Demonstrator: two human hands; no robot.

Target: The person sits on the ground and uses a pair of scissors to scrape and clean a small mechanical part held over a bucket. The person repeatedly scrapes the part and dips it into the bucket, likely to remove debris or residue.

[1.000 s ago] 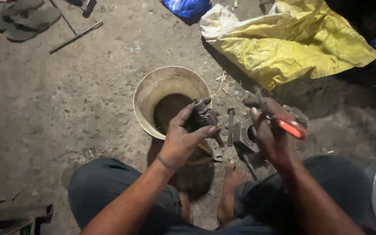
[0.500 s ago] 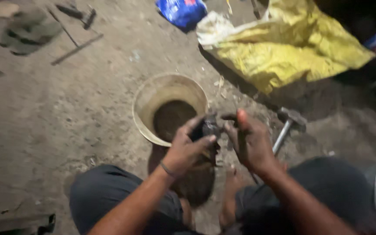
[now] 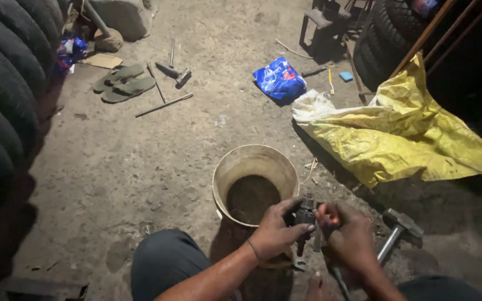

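Left hand (image 3: 274, 234) and right hand (image 3: 348, 237) both clasp a small dark metal part (image 3: 304, 216), held just beside the round tan bucket's rim (image 3: 221, 173). Part's shape mostly hidden by fingers. Steel-headed hammer (image 3: 400, 226) lies near the right hand, handle partly covered.

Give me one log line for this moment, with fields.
left hand: grips dark metal part | right hand: fingers on same part | bucket: just ahead | hammer: on ground, right
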